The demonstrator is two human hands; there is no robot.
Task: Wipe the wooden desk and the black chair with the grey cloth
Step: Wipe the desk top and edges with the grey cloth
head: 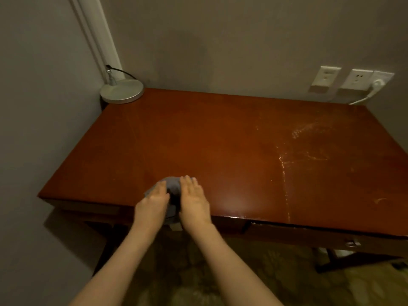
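Wiping the wooden desk: judged barely begun; the pale streaks on the right need long overlapping passes.
Black chair: not in view.
Grey cloth: bunched near the front edge; better spread flat.
Left hand: fingers straight, pressing the cloth.
Right hand: likewise flat, gripping nothing.

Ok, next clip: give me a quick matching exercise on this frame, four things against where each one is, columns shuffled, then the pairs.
Things:
1 cloth
2 lamp base
3 plug
4 pale streaks

Places:
A back left corner of the desk
B wall socket on the right
C under the left hand and right hand, near the front edge
D right half of the desk

Pairs: 1-C, 2-A, 3-B, 4-D
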